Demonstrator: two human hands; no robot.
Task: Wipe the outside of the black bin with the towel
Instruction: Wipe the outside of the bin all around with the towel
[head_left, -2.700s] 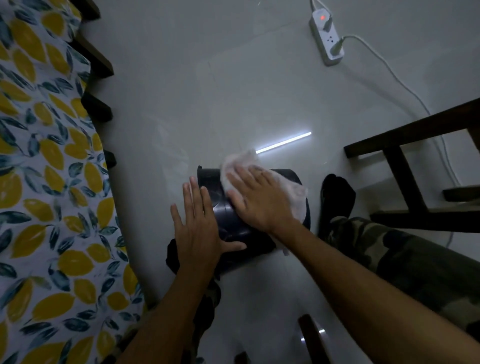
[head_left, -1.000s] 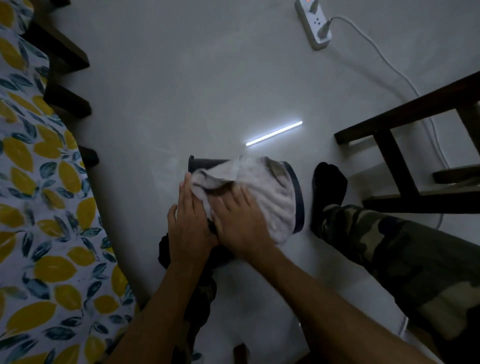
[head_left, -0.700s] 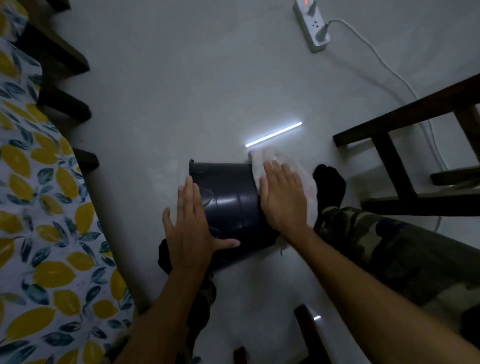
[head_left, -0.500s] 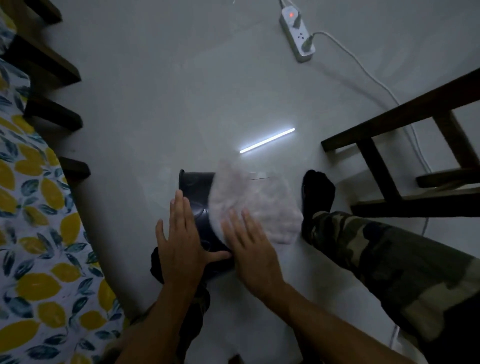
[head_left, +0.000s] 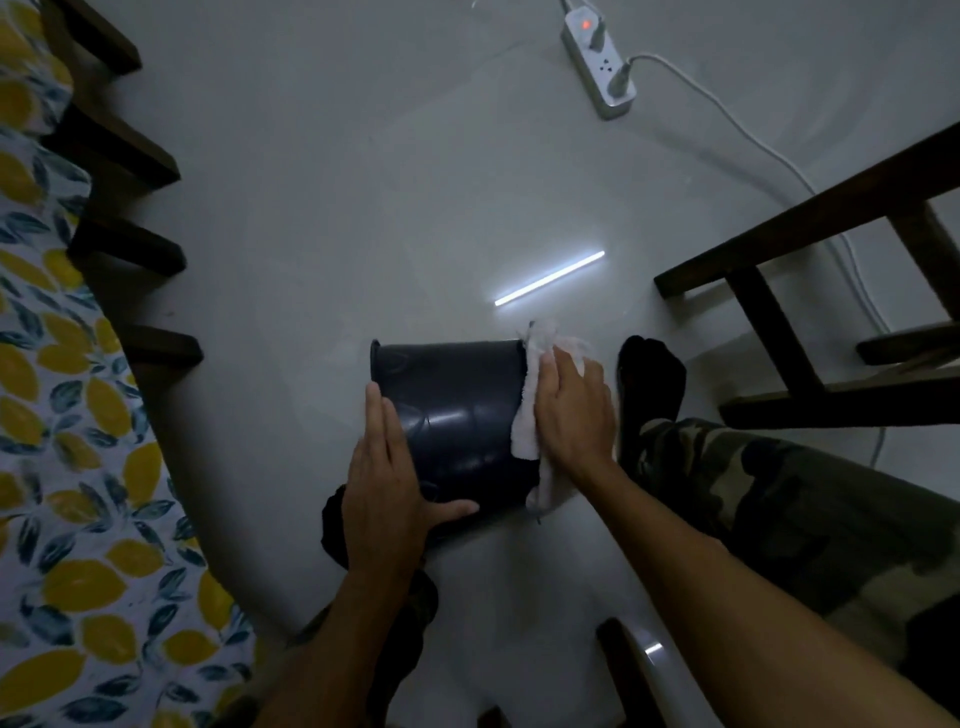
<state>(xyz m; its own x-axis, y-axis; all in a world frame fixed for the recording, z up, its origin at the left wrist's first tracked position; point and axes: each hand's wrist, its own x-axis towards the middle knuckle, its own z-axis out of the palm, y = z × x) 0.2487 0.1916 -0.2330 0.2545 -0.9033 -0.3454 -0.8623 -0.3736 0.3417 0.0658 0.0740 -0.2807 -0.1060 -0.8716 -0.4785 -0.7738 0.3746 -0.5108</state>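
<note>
The black bin (head_left: 457, 410) lies on its side on the pale floor, between my legs. My left hand (head_left: 387, 483) rests flat on its left side, fingers together, thumb hooked along the near edge. My right hand (head_left: 574, 410) presses the white towel (head_left: 530, 415) flat against the bin's right end. The towel bunches above my fingers and hangs down below my wrist. Part of the towel is hidden under my palm.
A bed with a lemon-print sheet (head_left: 62, 467) and dark wooden slats runs along the left. A dark wooden chair frame (head_left: 779, 322) stands at the right. My camouflage-trousered leg and black sock (head_left: 649, 379) lie beside the bin. A power strip (head_left: 600, 67) with cable sits far back.
My right hand has swept the towel from the bin's top over to its right end. The left hand has stayed on the bin's left side.
</note>
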